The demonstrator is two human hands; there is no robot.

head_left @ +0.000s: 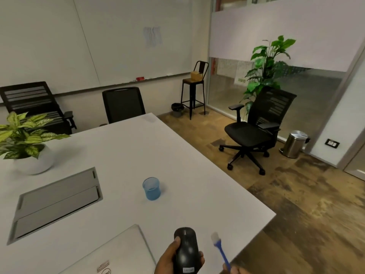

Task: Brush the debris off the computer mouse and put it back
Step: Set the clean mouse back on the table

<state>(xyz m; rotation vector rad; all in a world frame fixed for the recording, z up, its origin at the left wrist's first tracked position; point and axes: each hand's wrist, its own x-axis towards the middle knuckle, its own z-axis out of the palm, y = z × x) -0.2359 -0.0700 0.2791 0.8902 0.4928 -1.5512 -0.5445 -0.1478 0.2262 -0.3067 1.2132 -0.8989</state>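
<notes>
A black computer mouse (186,249) with a small label near its rear is held at the bottom of the view, above the white table (128,151). My left hand (167,262) grips it from below, thumb on its left side and fingertips on its right. A small brush (220,248) with a blue handle and pale bristles points up just right of the mouse, not touching it. My right hand (236,270) holds the handle's lower end and is mostly cut off by the frame edge.
A closed silver laptop (110,254) lies left of the mouse. A blue plastic cup (151,188) stands mid-table, a grey cable hatch (57,202) to its left, a potted plant (29,147) at far left. Office chairs (256,131) and a steel bin (295,144) stand on the floor.
</notes>
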